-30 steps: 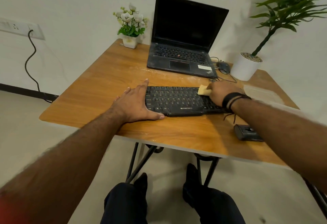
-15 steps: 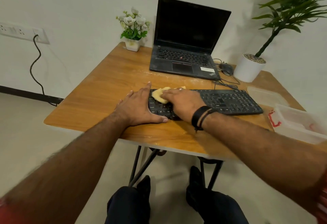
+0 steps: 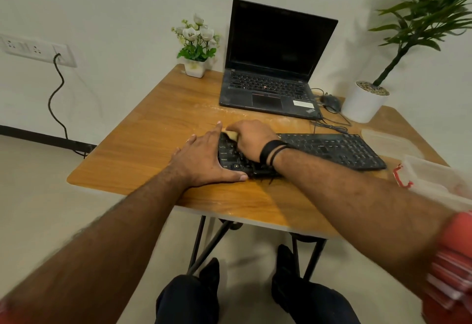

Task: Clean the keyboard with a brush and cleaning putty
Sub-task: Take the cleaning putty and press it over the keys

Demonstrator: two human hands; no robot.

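— Left end of the keyboard (image 3: 332, 148)?
— Braced by the left hand (image 3: 201, 157), fingers straight and together, thumb along the front edge.
— Putty (image 3: 231, 134)?
— Mostly hidden under the right hand (image 3: 251, 139) at the keyboard's far-left corner; pressed down, finger curl impossible to tell.
— Brush?
— Not made out.
— Room to move?
— Bare tabletop (image 3: 143, 144) toward the left edge. Rightward, crowded: clear container (image 3: 439, 178) cut off at the right edge, laptop (image 3: 270, 68) behind.
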